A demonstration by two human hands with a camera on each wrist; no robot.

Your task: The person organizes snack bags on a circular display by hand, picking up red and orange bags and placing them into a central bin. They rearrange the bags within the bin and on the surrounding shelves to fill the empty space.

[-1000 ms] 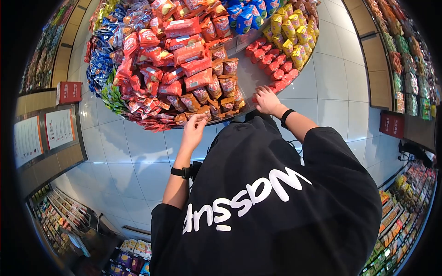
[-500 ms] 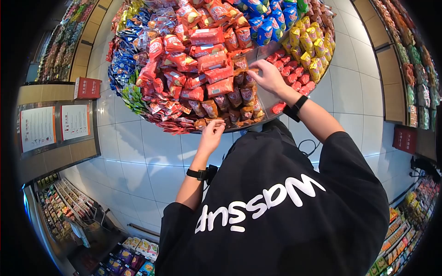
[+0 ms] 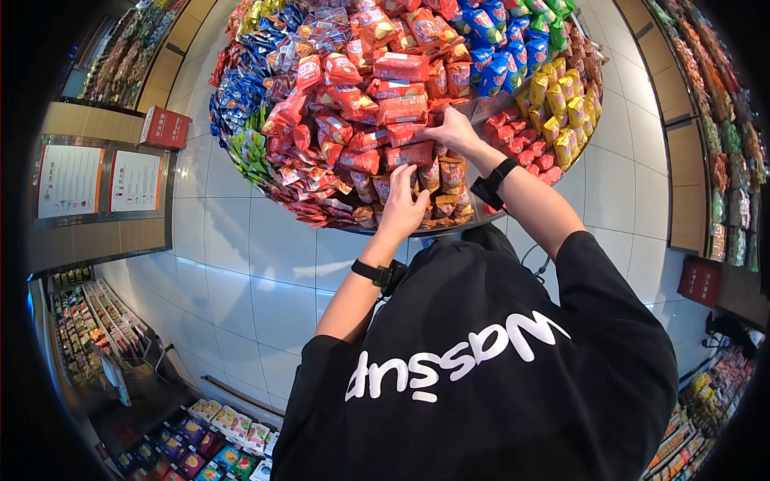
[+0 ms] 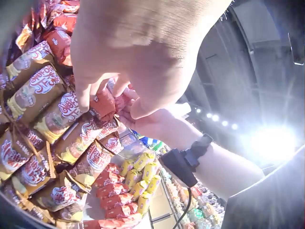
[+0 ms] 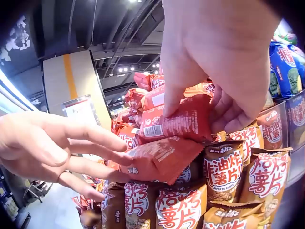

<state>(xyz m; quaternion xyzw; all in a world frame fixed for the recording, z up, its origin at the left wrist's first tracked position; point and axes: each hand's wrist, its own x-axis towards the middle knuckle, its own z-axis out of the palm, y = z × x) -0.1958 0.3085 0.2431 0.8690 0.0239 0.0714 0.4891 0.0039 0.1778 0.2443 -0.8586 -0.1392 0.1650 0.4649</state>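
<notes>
My right hand (image 3: 455, 132) grips a red chip bag (image 5: 177, 119) by its right end, thumb on the printed face and fingers round the far side. Just below, a second red chip bag (image 5: 159, 160) lies tilted on top of brown potato chip bags (image 5: 181, 207) that stand in rows. My left hand (image 3: 405, 210) reaches to that lower bag with spread, mostly straight fingers (image 5: 86, 167), their tips against its left end. In the left wrist view, the left hand partly hides the red bags, while the brown bags (image 4: 71, 114) show beside it.
More red bags (image 3: 401, 66) pile up behind. Small red packets (image 3: 521, 144) and yellow bags (image 3: 565, 104) fill the right part of the round display, past a clear divider (image 3: 489, 104). Blue bags (image 3: 497, 68) sit at the back. Tiled floor (image 3: 289, 256) surrounds it; shelves (image 3: 698, 104) stand at the sides.
My right hand has gone from the display's front edge over the brown bags to the red bags and now grips one. My left hand has risen from the front edge to the lower red bag.
</notes>
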